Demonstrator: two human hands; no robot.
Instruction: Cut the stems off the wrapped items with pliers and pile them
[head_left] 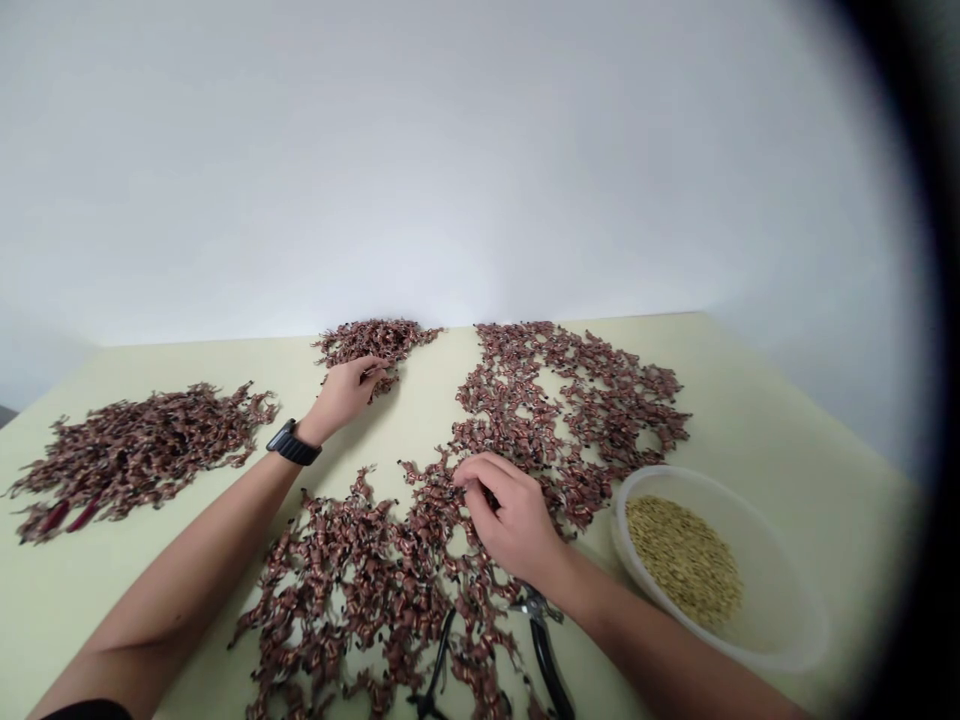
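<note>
Small brown figures with dark tips lie in several piles on the pale yellow table. My left hand (349, 398), with a black watch on the wrist, is at the near edge of the back pile (367, 340); its fingers are pressed together, and what they hold is too small to name. Over the middle of the large spread of figures (375, 560), my right hand (510, 515) has thumb and forefinger pinched near a figure. Whatever is in that pinch cannot be made out.
Another pile of figures (150, 445) lies at the left, with two dark red pieces (71, 514) at its front. Black-handled pliers (547, 655) lie under my right forearm. At the right, a translucent bowl (787, 580) holds small yellow-green pieces. A pale wall (450, 160) stands behind the table.
</note>
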